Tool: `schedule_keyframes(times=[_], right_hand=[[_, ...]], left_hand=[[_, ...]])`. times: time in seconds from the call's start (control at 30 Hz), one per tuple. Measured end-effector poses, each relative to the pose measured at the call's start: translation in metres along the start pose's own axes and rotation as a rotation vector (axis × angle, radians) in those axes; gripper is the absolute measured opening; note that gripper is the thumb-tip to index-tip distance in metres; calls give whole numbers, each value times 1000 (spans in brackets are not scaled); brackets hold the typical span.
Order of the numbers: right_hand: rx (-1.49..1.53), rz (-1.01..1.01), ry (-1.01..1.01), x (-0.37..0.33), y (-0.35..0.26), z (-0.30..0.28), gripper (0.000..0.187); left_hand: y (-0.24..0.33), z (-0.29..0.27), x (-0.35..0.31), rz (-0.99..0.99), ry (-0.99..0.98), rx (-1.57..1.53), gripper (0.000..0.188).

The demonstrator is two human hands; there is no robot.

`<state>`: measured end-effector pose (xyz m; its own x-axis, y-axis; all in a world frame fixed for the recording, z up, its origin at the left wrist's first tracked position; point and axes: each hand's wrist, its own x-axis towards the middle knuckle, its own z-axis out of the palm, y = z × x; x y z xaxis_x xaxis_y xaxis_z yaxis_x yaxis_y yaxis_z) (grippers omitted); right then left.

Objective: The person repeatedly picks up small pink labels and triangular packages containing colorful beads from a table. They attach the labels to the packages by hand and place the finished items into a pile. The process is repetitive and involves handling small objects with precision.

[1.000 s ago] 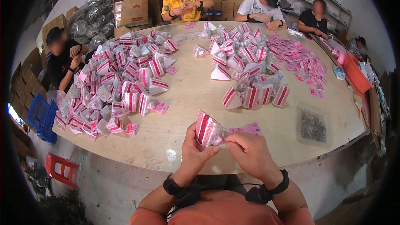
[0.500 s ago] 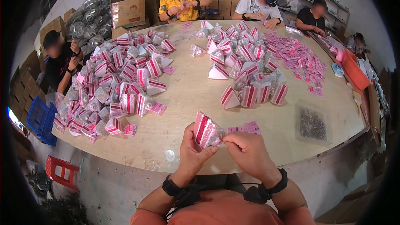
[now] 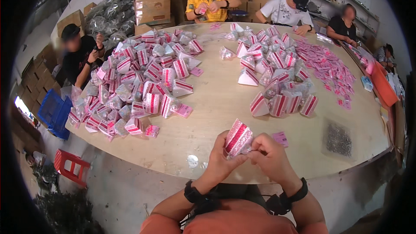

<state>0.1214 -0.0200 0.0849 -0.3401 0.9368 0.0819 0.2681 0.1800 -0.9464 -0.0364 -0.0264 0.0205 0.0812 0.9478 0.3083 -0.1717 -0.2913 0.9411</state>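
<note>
Both hands, left (image 3: 220, 158) and right (image 3: 269, 156), pinch one red-striped packet (image 3: 238, 138) above the table's near edge (image 3: 242, 177), bare tabletop just beyond it, packet heaps (image 3: 138, 86) farther off.

Bare strip of round wooden table (image 3: 216, 104) runs forward between the left heap of pink-striped packets (image 3: 138, 82) and the right heap (image 3: 277, 78). Near right: small pink card (image 3: 280, 138) and a dark clear bag, possibly of small parts (image 3: 338, 138).
</note>
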Motion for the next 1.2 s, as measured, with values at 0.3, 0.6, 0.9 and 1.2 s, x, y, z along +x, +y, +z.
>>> schedule_keyframes(times=[0.3, 0.6, 0.9, 1.2], right_hand=[[58, -44, -35, 15, 31, -8, 10], [83, 167, 588, -28, 73, -174, 7], [-865, 360, 459, -63, 139, -252, 17], [-961, 448, 490, -55, 150, -253, 19]], left_hand=[[1, -19, 18, -332, 102, 267, 48], [53, -157, 97, -31, 622, 214, 62], [28, -112, 108, -33, 199, 685, 45], [-33, -5, 74, -30, -490, 845, 39]])
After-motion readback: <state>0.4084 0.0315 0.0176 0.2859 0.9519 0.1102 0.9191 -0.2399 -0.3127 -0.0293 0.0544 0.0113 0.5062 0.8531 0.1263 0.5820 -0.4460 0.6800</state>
